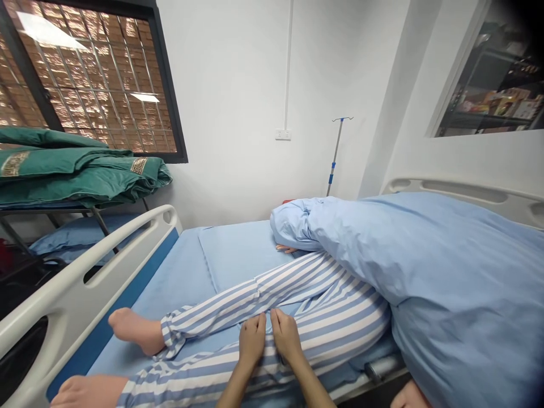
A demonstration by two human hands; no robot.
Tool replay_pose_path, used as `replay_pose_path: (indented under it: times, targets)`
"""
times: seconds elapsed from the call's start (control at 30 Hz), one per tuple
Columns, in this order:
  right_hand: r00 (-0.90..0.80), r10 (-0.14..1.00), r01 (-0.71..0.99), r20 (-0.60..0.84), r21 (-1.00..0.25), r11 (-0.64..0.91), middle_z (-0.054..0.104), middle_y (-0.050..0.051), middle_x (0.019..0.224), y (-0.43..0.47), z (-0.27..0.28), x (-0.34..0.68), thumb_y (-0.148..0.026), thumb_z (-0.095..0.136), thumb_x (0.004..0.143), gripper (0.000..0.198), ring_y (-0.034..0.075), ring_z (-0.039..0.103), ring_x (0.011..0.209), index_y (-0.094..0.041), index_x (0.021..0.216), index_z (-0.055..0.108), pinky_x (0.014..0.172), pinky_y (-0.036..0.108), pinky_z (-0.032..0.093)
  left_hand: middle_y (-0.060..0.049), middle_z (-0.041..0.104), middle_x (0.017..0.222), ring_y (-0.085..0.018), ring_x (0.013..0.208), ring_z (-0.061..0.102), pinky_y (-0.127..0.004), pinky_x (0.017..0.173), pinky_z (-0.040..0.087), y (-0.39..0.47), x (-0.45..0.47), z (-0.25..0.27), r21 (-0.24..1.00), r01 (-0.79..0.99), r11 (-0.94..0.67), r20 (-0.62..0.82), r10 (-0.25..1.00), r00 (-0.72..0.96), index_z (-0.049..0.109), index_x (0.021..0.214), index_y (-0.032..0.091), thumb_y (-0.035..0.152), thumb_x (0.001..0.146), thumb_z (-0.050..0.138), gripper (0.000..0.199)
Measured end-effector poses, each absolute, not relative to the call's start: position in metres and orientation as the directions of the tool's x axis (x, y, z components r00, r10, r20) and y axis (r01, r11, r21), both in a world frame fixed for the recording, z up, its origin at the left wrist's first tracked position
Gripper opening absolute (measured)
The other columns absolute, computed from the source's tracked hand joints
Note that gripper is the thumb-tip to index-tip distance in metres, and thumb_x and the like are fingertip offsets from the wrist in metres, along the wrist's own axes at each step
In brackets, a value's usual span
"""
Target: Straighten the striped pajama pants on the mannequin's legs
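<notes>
My left hand and my right hand lie side by side at the knee of the nearer leg, fingers curled closed on the blue-and-white striped trousers. A narrow gap separates the two hands. What the fingertips pinch is partly hidden behind my knuckles. The trousers are on a figure that looks like a manikin, lying on its back on the bed. Its bare feet point left, and the farther leg rests apart from the nearer one. A blue quilt covers the upper body, folded back at the hips.
The bed has a pale footboard on the left and a headboard on the right. An IV pole stands by the wall. Green folded bedding lies at left. A pinkish hand shows at the bottom edge, its owner unclear.
</notes>
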State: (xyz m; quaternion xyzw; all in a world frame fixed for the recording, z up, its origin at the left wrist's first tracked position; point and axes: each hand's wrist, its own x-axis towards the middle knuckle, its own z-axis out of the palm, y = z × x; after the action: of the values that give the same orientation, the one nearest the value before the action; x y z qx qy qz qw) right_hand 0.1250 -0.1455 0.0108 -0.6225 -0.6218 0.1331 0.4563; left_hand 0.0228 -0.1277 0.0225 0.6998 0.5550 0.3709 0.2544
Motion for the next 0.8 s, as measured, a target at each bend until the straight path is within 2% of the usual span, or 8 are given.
replay_pose_path:
  times: [0.1,0.2,0.4,0.63,0.8]
  targets:
    - [0.249,0.886,0.531,0.391,-0.820,0.213,0.046,-0.001,0.051,-0.143,0.014,0.129,-0.036,0.028,0.082,0.037,0.010,0.039,0.049,-0.017,0.056,0.044,0.049,0.022,0.025,0.002,0.036,0.040,-0.009,0.044,0.034,-0.021,0.048,0.024,-0.125,0.030,0.036,0.871,0.452,-0.193,0.192,0.980,0.048,0.035,0.041,0.017,0.042,0.078,0.027,0.045]
    - [0.286,0.885,0.436,0.369,-0.872,0.222,0.043,-0.002,0.051,-0.143,0.016,0.132,-0.035,0.029,0.082,0.035,0.009,0.037,0.049,-0.017,0.055,0.040,0.049,0.021,0.025,0.003,0.034,0.040,-0.008,0.043,0.032,-0.021,0.047,0.024,-0.130,0.040,0.039,0.918,0.346,-0.195,0.188,0.981,0.054,0.033,0.042,0.017,0.040,0.078,0.026,0.043]
    - [0.312,0.880,0.380,0.358,-0.896,0.230,0.034,-0.005,0.048,-0.144,0.014,0.132,-0.035,0.030,0.082,0.033,0.008,0.034,0.047,-0.017,0.054,0.036,0.047,0.021,0.025,0.000,0.048,0.048,-0.010,0.050,0.039,-0.022,0.053,0.024,-0.147,0.050,0.019,0.777,0.558,-0.291,0.242,0.957,0.162,0.043,0.049,0.017,0.035,0.078,0.028,0.037]
    - [0.216,0.886,0.515,0.411,-0.819,0.254,0.036,-0.004,0.047,-0.144,0.033,0.140,-0.034,0.030,0.082,0.034,0.008,0.034,0.047,-0.017,0.052,0.035,0.049,0.021,0.023,0.001,0.041,0.044,-0.008,0.047,0.035,-0.022,0.050,0.020,-0.145,0.047,0.021,0.793,0.531,-0.298,0.230,0.954,0.192,0.038,0.046,0.015,0.036,0.079,0.026,0.041]
    - [0.203,0.892,0.613,0.404,-0.763,0.206,0.041,-0.003,0.047,-0.145,0.019,0.145,-0.034,0.029,0.082,0.033,0.009,0.035,0.046,-0.018,0.055,0.039,0.049,0.023,0.021,0.002,0.040,0.045,-0.008,0.049,0.035,-0.022,0.051,0.020,-0.145,0.047,0.017,0.801,0.515,-0.307,0.250,0.952,0.179,0.038,0.047,0.015,0.036,0.078,0.029,0.038]
